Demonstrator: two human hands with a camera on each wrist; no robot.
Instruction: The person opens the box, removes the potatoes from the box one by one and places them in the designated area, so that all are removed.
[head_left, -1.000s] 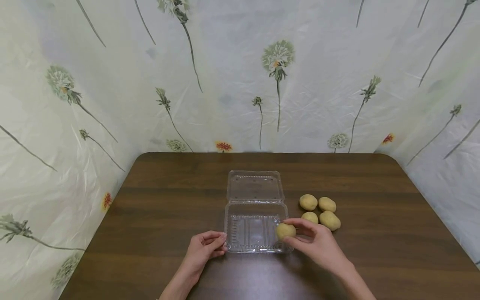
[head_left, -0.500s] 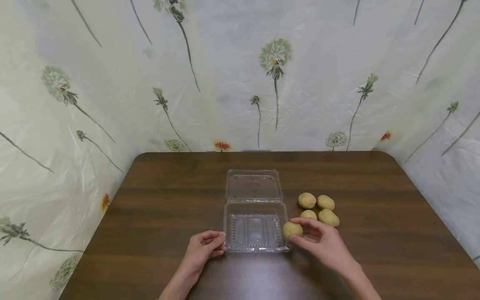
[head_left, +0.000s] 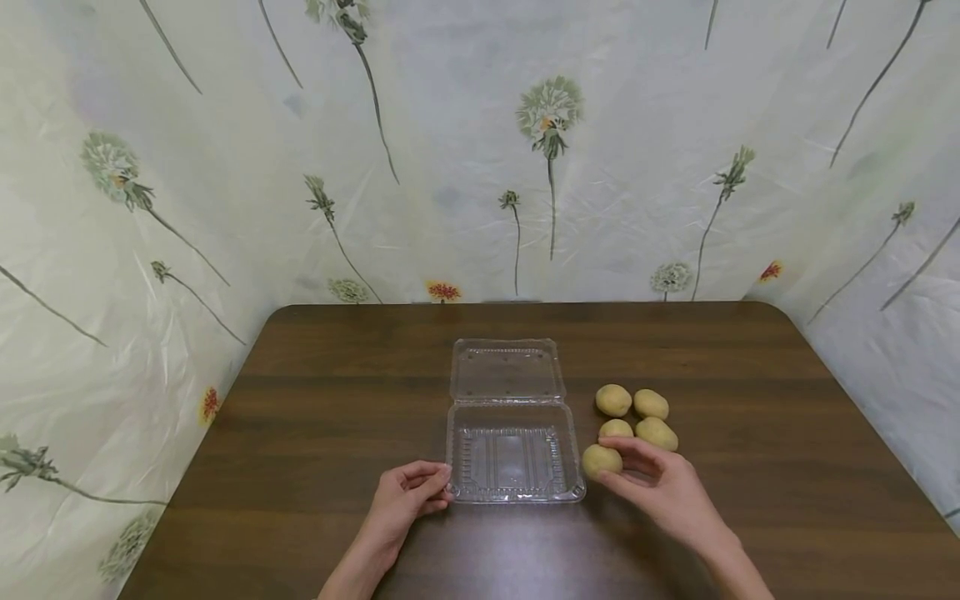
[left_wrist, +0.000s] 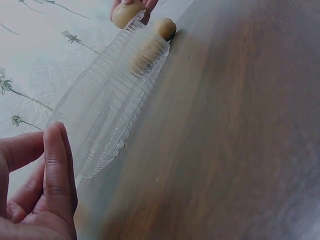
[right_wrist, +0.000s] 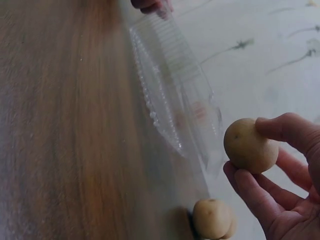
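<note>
My right hand (head_left: 667, 492) pinches a potato (right_wrist: 250, 145) between thumb and fingertips, just right of the clear plastic container (head_left: 517, 495). In the right wrist view the potato is held above the level of the tabletop. With thumb and fingers, my left hand (head_left: 408, 500) grips the container's front left corner. The container's lid (head_left: 508, 372) lies folded back, and its base holds nothing. Beyond the right hand, several more potatoes (head_left: 651, 404) sit grouped on the table; the nearest one (head_left: 616, 428) is partly covered by the held potato in the head view.
The dark wooden table (head_left: 337, 400) has rounded far corners. Behind it and along both sides hangs a pale sheet (head_left: 450, 125) printed with dandelions. The grouped potatoes lie close to the container's right side.
The right hand has moved right with its potato, from over the container's right edge to just outside it. My left hand keeps its grip on the corner.
</note>
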